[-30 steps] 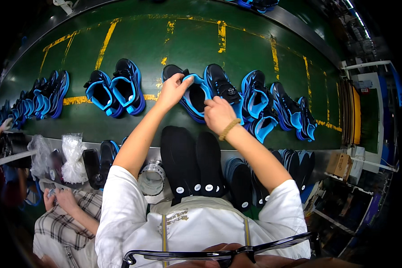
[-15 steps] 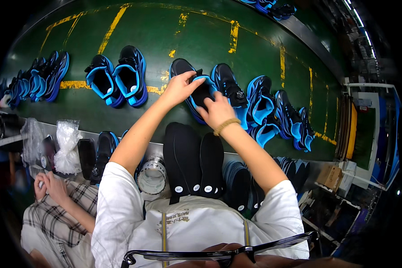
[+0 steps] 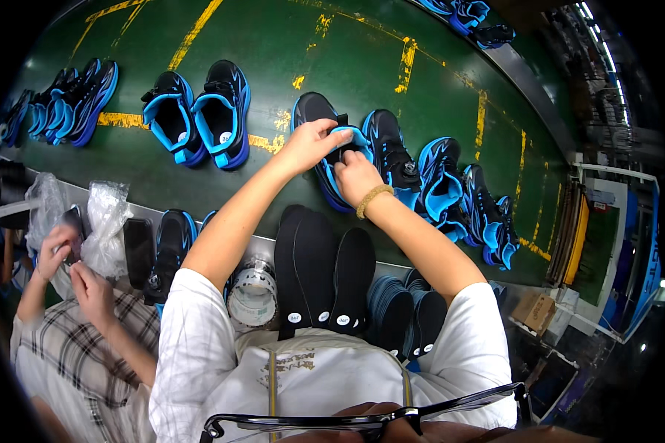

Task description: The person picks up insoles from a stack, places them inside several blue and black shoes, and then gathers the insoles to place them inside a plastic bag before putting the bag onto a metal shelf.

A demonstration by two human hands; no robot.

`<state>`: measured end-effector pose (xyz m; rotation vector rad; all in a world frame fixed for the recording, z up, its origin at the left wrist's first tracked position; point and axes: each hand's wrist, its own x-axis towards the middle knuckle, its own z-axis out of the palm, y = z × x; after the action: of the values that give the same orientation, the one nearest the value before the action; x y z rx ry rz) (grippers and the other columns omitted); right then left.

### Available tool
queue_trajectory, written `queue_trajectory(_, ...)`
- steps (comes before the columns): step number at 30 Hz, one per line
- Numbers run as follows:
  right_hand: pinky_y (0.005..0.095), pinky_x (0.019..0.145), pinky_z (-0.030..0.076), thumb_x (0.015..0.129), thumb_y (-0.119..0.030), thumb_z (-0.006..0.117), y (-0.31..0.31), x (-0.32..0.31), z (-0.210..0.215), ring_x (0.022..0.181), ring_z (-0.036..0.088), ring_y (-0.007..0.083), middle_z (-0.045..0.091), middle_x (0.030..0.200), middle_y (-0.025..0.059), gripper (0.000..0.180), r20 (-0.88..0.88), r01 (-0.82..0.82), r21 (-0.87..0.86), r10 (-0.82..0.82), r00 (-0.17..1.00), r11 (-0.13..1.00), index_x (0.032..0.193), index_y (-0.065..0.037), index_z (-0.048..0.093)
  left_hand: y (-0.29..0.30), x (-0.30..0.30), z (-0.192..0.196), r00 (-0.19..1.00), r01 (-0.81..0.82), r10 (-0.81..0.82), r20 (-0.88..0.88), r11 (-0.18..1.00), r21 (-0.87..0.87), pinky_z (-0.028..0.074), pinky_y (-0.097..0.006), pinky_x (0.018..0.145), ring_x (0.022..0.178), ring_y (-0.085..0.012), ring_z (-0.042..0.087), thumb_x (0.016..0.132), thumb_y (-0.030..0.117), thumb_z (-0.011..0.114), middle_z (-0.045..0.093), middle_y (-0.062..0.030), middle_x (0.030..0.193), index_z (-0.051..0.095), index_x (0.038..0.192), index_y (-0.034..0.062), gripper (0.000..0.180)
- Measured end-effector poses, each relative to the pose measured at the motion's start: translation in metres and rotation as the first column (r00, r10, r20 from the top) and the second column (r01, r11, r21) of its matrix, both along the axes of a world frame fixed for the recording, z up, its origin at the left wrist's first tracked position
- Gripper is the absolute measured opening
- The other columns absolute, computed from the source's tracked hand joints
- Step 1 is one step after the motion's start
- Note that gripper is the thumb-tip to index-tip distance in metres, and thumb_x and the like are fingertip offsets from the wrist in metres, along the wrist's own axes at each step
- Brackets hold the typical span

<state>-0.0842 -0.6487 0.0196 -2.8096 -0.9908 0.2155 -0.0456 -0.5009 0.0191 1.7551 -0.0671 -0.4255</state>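
Note:
A black sneaker with bright blue trim (image 3: 312, 107) lies in front of me, toe pointing away. My left hand (image 3: 312, 146) is closed on the tongue and collar edge of its opening, thumb against the blue lining. My right hand (image 3: 357, 177) has its fingers curled down into the same opening from the heel side; whatever they grip is hidden. Beside it on the right lies another matching sneaker (image 3: 384, 136), which I am not holding. Close to my body, black insoles (image 3: 301, 258) with round white labels stand in stacks below my forearms.
The green worktop (image 3: 266, 59) has worn yellow lines. A sneaker pair (image 3: 225, 81) stands left, with several more sneakers (image 3: 89, 103) beyond and others (image 3: 440, 159) at right. Near me are a tape roll (image 3: 251, 295) and a clear plastic bag (image 3: 109, 229). A co-worker's hands (image 3: 92, 295) are at lower left.
My right hand's fingers have curled and gone further into the sneaker's opening; my left hand keeps its hold. The co-worker's one hand has risen toward the left. My view has shifted slightly.

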Motion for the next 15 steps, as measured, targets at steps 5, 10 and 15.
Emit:
queue_trajectory(5, 0.0371, 0.066, 0.044, 0.070, -0.010, 0.049, 0.003, 0.010, -0.016, 0.077, 0.050, 0.0282, 0.051, 0.078, 0.0156, 0.011, 0.016, 0.101, -0.005, -0.100, 0.995, 0.995, 0.067, -0.001, 0.055, -0.006, 0.000, -0.011, 0.999, -0.030, 0.031, 0.023, 0.999, -0.043, 0.042, -0.021, 0.071, 0.082, -0.0091, 0.054, 0.079, 0.026, 0.055, 0.060, -0.0090, 0.087, 0.050, 0.102, -0.0084, 0.042)
queue_trajectory(10, 0.0350, 0.077, 0.043, 0.075, -0.013, 0.045, 0.017, 0.015, -0.006, 0.093, 0.050, 0.0283, 0.049, 0.103, 0.0187, 0.022, -0.234, 0.066, -0.444, -0.187, 0.954, 0.894, 0.084, 0.000, 0.060, -0.003, -0.001, -0.012, 0.985, 0.014, -0.021, 0.169, 0.999, 0.037, 0.039, -0.024, 0.054, 0.059, -0.0085, 0.046, 0.081, 0.026, 0.051, 0.056, -0.0062, 0.067, 0.056, 0.086, 0.0013, 0.026)
queue_trajectory(15, 0.0304, 0.084, 0.035, 0.074, -0.014, 0.051, 0.018, 0.007, -0.006, 0.105, 0.040, 0.0278, 0.045, 0.113, 0.0133, 0.030, -0.338, -0.181, -0.696, -0.095, 0.936, 0.695, 0.101, -0.003, 0.057, -0.009, -0.007, -0.010, 0.977, 0.007, -0.060, 0.205, 0.969, 0.248, 0.039, -0.028, 0.053, 0.056, -0.0153, 0.047, 0.081, 0.030, 0.051, 0.053, -0.0106, 0.065, 0.056, 0.085, 0.0033, 0.027)
